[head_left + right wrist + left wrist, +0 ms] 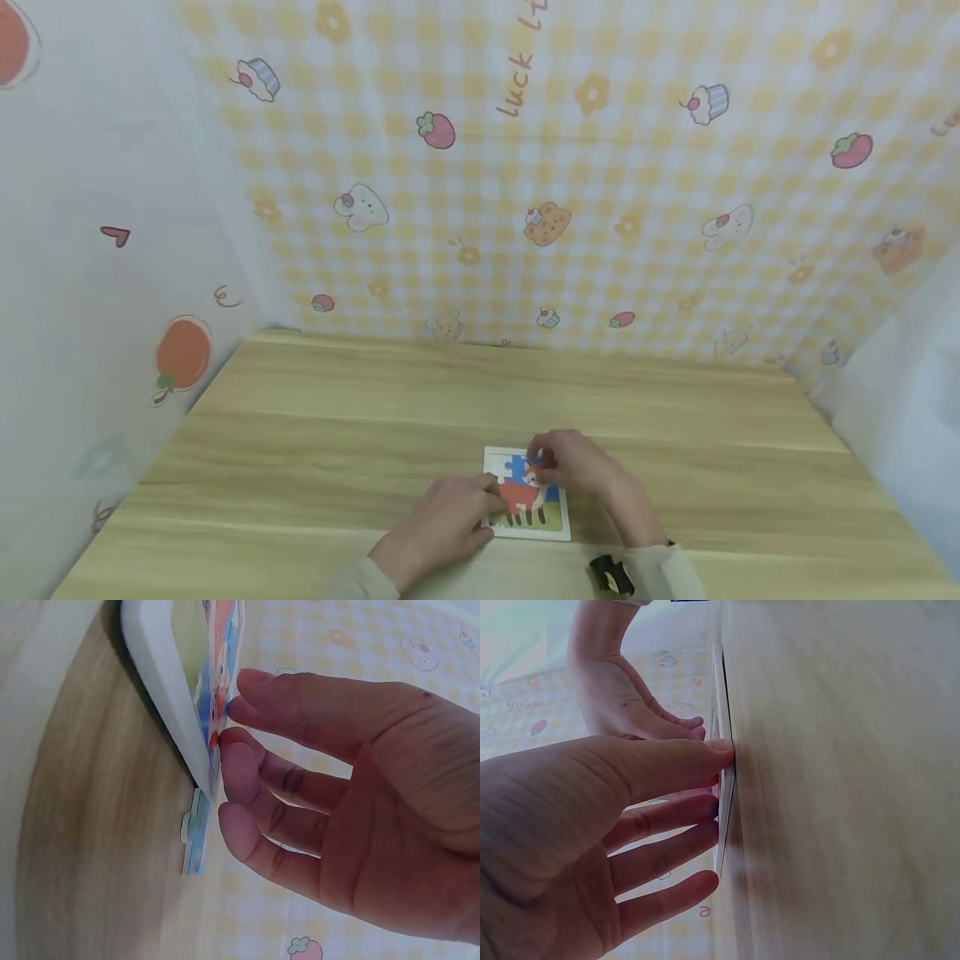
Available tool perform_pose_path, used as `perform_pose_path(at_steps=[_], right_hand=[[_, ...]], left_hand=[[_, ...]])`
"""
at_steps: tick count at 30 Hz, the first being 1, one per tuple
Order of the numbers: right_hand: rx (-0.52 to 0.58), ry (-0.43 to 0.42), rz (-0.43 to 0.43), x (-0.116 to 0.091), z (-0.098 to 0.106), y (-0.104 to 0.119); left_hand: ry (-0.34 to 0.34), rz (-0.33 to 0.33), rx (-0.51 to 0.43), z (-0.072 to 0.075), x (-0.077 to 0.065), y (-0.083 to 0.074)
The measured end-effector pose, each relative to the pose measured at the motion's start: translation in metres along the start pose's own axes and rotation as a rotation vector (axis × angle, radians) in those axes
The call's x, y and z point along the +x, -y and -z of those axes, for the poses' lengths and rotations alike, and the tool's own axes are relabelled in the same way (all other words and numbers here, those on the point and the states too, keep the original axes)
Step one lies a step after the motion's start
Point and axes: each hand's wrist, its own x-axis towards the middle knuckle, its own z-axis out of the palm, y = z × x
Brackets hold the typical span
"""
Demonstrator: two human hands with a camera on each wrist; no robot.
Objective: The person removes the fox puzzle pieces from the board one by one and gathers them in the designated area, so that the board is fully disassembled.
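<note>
A jigsaw puzzle (523, 518) in a white frame lies flat on the table, picturing an orange fox-like animal against blue and green. My left hand (450, 518) rests on its left side; in the left wrist view, the thumb touches the board's edge and the extended fingers lie against its face. At the upper right of the puzzle, my right hand (577, 462) touches the pieces with loosely bent fingertips (241, 771). The right wrist view shows a loose blue puzzle piece (195, 836) on the table beyond the frame. Part of the picture is hidden under the right hand.
The wood-grain table (337, 417) extends around the puzzle. A yellow checked cloth (487, 175) hangs at the back, with white patterned cloth (97, 333) at the left side. A black strap-like item (611, 575) sits beside the right sleeve.
</note>
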Motion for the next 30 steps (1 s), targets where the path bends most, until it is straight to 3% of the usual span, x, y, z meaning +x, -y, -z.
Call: perform_pose_path(at_steps=[16,30], right_hand=[[-0.046,-0.007,0.011,0.0020,-0.0055,-0.0017],[-0.015,-0.013,0.021,0.0036,-0.0052,-0.0055]], left_hand=[[0.009,0.024,-0.017,0.0001,-0.0016,0.0006],[0.002,0.021,-0.009,-0.0032,0.0015,0.0026]])
